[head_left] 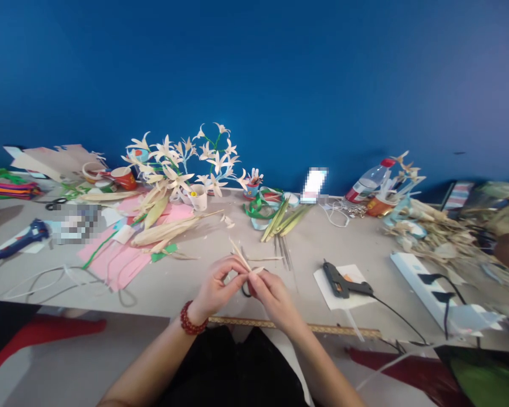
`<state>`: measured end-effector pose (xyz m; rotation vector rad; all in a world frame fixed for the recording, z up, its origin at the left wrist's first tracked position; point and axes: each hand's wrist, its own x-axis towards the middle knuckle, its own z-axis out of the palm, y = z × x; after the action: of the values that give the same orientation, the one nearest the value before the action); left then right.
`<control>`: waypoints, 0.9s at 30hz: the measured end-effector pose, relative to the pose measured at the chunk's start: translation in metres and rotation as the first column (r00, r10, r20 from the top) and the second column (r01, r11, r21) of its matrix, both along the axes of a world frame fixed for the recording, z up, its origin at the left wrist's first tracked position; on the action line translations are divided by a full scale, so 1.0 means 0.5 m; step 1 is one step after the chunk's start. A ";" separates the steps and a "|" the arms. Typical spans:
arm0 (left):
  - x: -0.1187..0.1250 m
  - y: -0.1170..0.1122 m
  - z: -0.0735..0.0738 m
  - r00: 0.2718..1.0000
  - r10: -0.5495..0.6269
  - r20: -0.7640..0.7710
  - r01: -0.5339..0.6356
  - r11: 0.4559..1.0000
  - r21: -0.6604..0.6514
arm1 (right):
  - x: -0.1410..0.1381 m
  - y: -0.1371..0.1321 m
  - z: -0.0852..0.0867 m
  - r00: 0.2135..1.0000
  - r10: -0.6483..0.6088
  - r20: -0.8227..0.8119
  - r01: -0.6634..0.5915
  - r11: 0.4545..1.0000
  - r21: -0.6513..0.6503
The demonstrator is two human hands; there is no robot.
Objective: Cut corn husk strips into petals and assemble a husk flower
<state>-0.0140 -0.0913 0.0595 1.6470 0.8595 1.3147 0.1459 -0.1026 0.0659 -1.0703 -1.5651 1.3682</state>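
Above the front of the table, my left hand (221,281) and my right hand (268,289) meet at the fingertips. Both pinch pale strips of dried corn husk (239,252). One narrow strip points up and away from the fingers; a shorter curled end lies across the right fingertips. The fingers hide the point where the pieces meet. Just beyond my hands, several thin dark stems (285,253) rest on the table (305,282). Green-yellow husk leaves (279,221) lie behind them. Larger dried husks (169,230) are to the left of my hands.
A black glue gun (341,282) sits on white paper at right, near a power strip (419,288) with cords. Blue glue gun (23,240) lies far left. Husk flowers (178,178) stand in cups at the back. Other people's arms show at both sides.
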 end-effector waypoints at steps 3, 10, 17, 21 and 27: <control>-0.005 -0.001 -0.002 0.999 -0.030 0.015 0.030 0.999 0.009 | 0.003 -0.003 0.005 0.988 0.086 -0.129 -0.106 0.982 -0.156; -0.032 0.003 -0.032 0.967 -0.024 0.254 0.068 0.984 -0.167 | 0.081 0.004 0.033 0.794 0.031 -0.607 -0.340 0.850 -0.403; 0.004 -0.009 -0.024 0.943 0.037 0.330 0.025 0.983 -0.182 | -0.007 -0.008 -0.005 0.841 -0.285 -0.460 0.132 0.933 -0.335; 0.022 -0.022 -0.022 0.948 0.084 0.308 -0.025 0.982 -0.189 | -0.043 -0.012 -0.018 0.833 -0.298 -0.467 0.188 0.945 -0.269; -0.004 -0.019 -0.003 0.980 -0.066 0.187 0.102 0.978 -0.184 | -0.007 0.009 0.005 0.958 -0.129 -0.257 0.097 0.987 -0.131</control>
<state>-0.0161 -0.1006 0.0579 1.3760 0.7739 1.2586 0.1426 -0.0982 0.0682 -0.9845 -1.2244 1.4722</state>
